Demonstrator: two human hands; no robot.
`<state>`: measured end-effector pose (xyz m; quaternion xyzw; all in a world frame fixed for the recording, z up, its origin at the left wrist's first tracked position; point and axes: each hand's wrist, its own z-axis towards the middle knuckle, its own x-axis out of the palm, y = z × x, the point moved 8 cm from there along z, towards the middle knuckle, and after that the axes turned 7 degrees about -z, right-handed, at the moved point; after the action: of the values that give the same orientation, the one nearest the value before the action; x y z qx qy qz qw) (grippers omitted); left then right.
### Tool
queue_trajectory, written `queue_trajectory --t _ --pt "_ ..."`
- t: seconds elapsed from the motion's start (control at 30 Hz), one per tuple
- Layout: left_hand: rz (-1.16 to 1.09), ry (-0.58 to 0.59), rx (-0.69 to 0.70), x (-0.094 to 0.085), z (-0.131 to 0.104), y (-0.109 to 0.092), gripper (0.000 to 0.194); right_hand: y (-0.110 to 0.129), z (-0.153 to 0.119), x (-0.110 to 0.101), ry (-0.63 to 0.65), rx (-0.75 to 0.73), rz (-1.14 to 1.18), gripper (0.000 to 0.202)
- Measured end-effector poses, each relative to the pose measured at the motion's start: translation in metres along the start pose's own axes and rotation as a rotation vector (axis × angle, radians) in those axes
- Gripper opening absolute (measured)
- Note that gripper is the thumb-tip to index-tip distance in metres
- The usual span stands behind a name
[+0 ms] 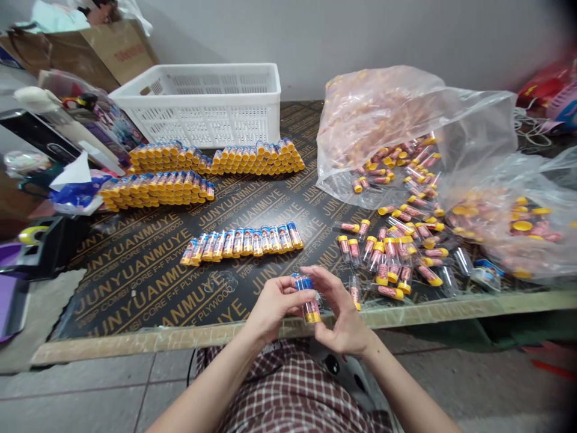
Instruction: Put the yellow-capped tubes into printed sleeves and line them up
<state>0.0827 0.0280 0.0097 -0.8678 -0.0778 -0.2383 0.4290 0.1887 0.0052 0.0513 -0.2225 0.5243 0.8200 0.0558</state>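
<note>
Two hands meet at one small tube (311,310), roughly upright, above the near edge of the tabletop (148,240). Left hand (270,310) pinches its side; right hand (342,316) curls half-open around it, firm contact unclear. Tube looks light, stiff, slick clear plastic; likely cracks or dents if squeezed hard, so best held mid-body. Beyond: row of labelled tubes (247,242), with loose tubes (382,272) scattered at right. Farther: stacked tubes (157,189), clear plastic bag (383,90), white basket (198,123) at back.
</note>
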Motion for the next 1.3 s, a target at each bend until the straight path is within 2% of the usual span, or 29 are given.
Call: queue_trajectory --t 0.1,0.23,0.3,0.37,0.47,0.53,0.6,0.7,0.77,0.83,0.93,1.03,1.13,1.3 --pt "0.171 -0.083 0.200 -0.005 0.022 -0.040 0.038 -0.008 0.003 -0.017 -0.071 0.020 -0.009 0.088" --pt "0.626 -0.333 0.576 -0.010 0.058 -0.113 0.046 -0.023 0.004 -0.053 -0.196 0.071 -0.167 0.081" --pt "0.842 -0.375 0.642 -0.005 0.076 -0.131 0.040 -0.027 0.002 -0.068 -0.218 0.103 -0.300 0.073" --pt "0.971 -0.367 0.628 0.000 0.090 -0.136 0.033 -0.027 -0.002 -0.082 -0.232 0.121 -0.419 0.062" --pt "1.103 -0.338 0.559 0.004 0.102 -0.132 0.028 -0.031 -0.009 -0.107 -0.285 0.137 -0.514 0.048" --pt "1.298 -0.302 0.496 0.008 0.107 -0.128 0.033 -0.042 -0.012 -0.135 -0.348 0.162 -0.588 0.039" --pt "1.457 -0.320 0.449 0.009 0.107 -0.130 0.051 -0.059 -0.015 -0.175 -0.421 0.248 -0.749 0.032" --pt "1.577 -0.399 0.467 0.017 0.091 -0.137 0.068 -0.092 -0.019 -0.251 -0.510 0.447 -0.981 0.027" --pt "1.547 -0.384 0.530 0.029 0.076 -0.135 0.065 -0.117 -0.017 -0.292 -0.489 0.542 -1.034 0.025" --pt "1.457 -0.299 0.581 0.042 0.063 -0.122 0.056 -0.144 -0.011 -0.316 -0.388 0.625 -1.061 0.024" --pt "1.302 -0.108 0.560 0.058 0.054 -0.089 0.045 -0.177 -0.007 -0.325 -0.234 0.728 -1.102 0.032" --pt "1.184 0.049 0.464 0.068 0.055 -0.056 0.038 -0.193 -0.008 -0.324 -0.162 0.818 -1.160 0.032" --pt "1.177 0.100 0.387 0.070 0.055 -0.038 0.036 -0.196 -0.017 -0.327 -0.150 0.897 -1.208 0.032" --pt "1.218 0.158 0.326 0.072 0.051 -0.022 0.033 -0.189 -0.034 -0.336 -0.170 0.959 -1.240 0.031"
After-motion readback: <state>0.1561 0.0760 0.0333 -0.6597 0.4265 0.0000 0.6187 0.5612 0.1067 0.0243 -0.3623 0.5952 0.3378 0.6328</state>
